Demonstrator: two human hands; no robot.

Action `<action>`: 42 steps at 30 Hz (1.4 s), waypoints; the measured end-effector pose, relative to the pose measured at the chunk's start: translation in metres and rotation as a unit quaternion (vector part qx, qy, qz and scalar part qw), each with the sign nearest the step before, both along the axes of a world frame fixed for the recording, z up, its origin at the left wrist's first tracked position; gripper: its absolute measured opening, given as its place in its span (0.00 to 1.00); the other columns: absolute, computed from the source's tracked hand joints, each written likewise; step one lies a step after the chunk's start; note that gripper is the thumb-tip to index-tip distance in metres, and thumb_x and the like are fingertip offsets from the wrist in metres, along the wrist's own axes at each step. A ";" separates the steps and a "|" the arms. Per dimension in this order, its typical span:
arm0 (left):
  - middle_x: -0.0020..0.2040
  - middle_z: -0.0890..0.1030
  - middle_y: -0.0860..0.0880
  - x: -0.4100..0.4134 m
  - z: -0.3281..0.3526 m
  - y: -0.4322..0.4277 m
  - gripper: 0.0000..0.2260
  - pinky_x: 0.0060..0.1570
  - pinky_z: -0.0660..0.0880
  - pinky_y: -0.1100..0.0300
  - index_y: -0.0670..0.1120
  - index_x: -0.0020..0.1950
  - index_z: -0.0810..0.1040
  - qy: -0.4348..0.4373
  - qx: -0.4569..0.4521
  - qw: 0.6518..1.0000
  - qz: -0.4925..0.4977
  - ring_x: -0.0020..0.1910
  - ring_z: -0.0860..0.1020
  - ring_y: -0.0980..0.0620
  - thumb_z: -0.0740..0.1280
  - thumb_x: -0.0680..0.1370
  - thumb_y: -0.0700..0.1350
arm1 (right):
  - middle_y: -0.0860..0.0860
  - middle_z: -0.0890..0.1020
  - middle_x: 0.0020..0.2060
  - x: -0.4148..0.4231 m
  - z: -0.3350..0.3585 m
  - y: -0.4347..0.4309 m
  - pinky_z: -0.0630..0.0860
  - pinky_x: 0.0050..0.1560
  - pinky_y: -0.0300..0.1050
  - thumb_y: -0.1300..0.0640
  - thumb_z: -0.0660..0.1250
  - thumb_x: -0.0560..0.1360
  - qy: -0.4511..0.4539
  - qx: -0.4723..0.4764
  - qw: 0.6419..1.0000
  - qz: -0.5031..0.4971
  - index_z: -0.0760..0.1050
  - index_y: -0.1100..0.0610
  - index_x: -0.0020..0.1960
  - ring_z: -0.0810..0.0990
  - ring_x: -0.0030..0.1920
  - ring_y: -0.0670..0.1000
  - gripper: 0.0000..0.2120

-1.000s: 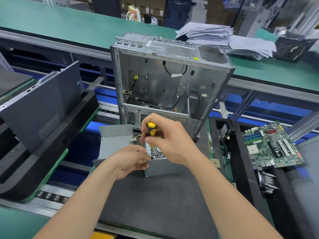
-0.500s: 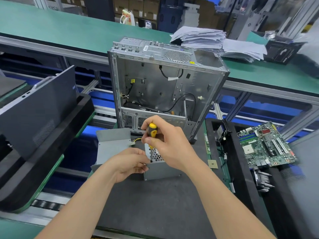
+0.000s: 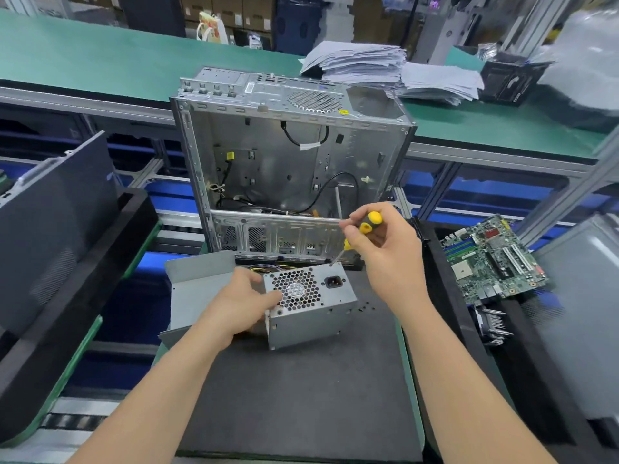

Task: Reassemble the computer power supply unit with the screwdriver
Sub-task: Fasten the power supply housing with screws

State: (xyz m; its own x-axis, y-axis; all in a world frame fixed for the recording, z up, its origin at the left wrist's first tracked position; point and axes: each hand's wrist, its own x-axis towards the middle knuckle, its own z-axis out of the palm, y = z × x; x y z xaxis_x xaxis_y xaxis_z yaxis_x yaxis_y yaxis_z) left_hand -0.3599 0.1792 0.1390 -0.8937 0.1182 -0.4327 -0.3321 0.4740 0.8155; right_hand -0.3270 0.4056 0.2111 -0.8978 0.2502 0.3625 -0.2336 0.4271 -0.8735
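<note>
The grey metal power supply unit (image 3: pixel 311 313) stands on the dark mat (image 3: pixel 301 396), its honeycomb fan grille and power socket facing up. My left hand (image 3: pixel 241 306) holds its left side, thumb on the grille. My right hand (image 3: pixel 385 252) grips the yellow-and-black screwdriver (image 3: pixel 363 229), tilted, with the tip touching the unit's top right corner near the socket. A bent grey metal cover (image 3: pixel 197 289) lies just left of the unit. A few small dark screws (image 3: pixel 363 308) lie on the mat to the right.
An open computer case (image 3: pixel 288 169) stands upright right behind the unit. A green motherboard (image 3: pixel 492 262) rests on a black tray at the right. A dark side panel (image 3: pixel 57 222) leans in a black tray at the left. Stacked papers (image 3: pixel 368 65) lie on the far green bench.
My right hand lifted the screwdriver off the unit's left part and swung right to the corner by the socket. The fan grille is now uncovered. My left hand stays on the unit.
</note>
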 end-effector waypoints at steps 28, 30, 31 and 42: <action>0.51 0.80 0.42 0.027 -0.122 0.239 0.07 0.41 0.71 0.49 0.47 0.50 0.60 0.176 -0.328 0.924 -0.092 0.50 0.81 0.37 0.56 0.85 0.39 | 0.48 0.84 0.38 0.039 -0.107 0.195 0.81 0.46 0.49 0.53 0.76 0.76 -0.127 -0.057 0.988 -0.064 0.80 0.48 0.46 0.84 0.40 0.50 0.05; 0.50 0.80 0.43 0.028 -0.124 0.240 0.08 0.39 0.69 0.50 0.47 0.48 0.59 0.182 -0.335 0.921 -0.080 0.49 0.82 0.37 0.57 0.86 0.41 | 0.48 0.84 0.38 0.036 -0.106 0.203 0.82 0.47 0.53 0.53 0.76 0.76 -0.130 -0.068 0.988 -0.054 0.80 0.48 0.46 0.84 0.41 0.51 0.05; 0.50 0.80 0.43 0.029 -0.125 0.241 0.09 0.39 0.69 0.51 0.47 0.48 0.59 0.187 -0.340 0.919 -0.074 0.48 0.82 0.38 0.56 0.86 0.43 | 0.48 0.84 0.38 0.035 -0.106 0.205 0.82 0.48 0.54 0.53 0.76 0.76 -0.131 -0.073 0.987 -0.050 0.80 0.48 0.46 0.84 0.41 0.51 0.05; 0.43 0.85 0.44 0.054 -0.088 0.257 0.04 0.48 0.82 0.53 0.44 0.50 0.79 0.106 0.156 0.953 0.236 0.39 0.85 0.50 0.66 0.83 0.39 | 0.55 0.87 0.44 0.023 -0.092 0.210 0.83 0.56 0.66 0.51 0.77 0.77 -0.055 -0.213 0.975 -0.007 0.78 0.49 0.49 0.88 0.48 0.56 0.07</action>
State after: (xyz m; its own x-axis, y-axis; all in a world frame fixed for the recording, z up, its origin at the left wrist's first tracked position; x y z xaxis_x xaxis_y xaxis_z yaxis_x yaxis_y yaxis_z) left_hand -0.3056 0.4366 0.0513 -0.9428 -0.2250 -0.2459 -0.2601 0.0354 0.9649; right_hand -0.3037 0.6158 0.1195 -0.9205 0.3704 0.1246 -0.1256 0.0217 -0.9918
